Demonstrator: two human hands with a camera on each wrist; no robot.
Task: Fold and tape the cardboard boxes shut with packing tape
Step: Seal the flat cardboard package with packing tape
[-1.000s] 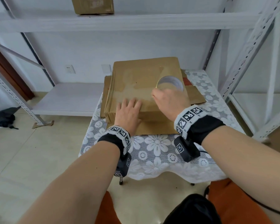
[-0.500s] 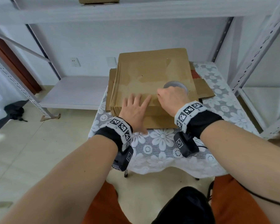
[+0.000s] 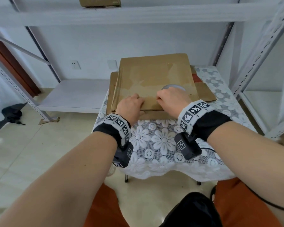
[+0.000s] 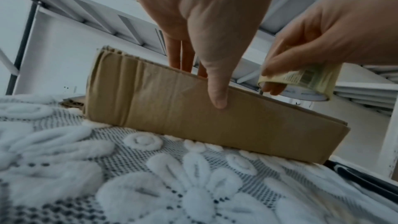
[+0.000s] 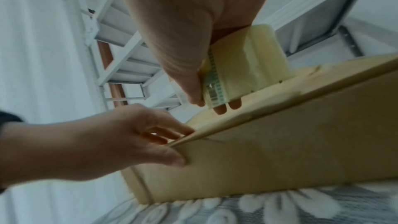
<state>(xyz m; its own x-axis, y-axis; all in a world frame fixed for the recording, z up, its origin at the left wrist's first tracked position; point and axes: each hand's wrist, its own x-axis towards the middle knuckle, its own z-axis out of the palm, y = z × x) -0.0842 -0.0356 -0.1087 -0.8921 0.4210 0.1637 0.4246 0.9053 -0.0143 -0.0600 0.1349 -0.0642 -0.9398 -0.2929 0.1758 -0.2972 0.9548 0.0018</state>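
head: your left hand (image 3: pixel 129 106) moved from flat on box (image 3: pixel 154 79) top to near edge; tape roll (image 3: pixel 173 87) lowered onto lid, box on bench (image 3: pixel 162 145).
left wrist: left grip pinches front edge, thumb on side wall.
right wrist: right hand (image 5: pixel 185 28) grips roll; strip likely starts here.

A white lace tablecloth (image 3: pixel 162 145) covers the table beneath white metal shelving (image 3: pixel 105 13).

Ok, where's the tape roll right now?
The tape roll is gripped in the right hand, resting on top of the cardboard box towards its near right side, just right of the left hand at the box's front edge.
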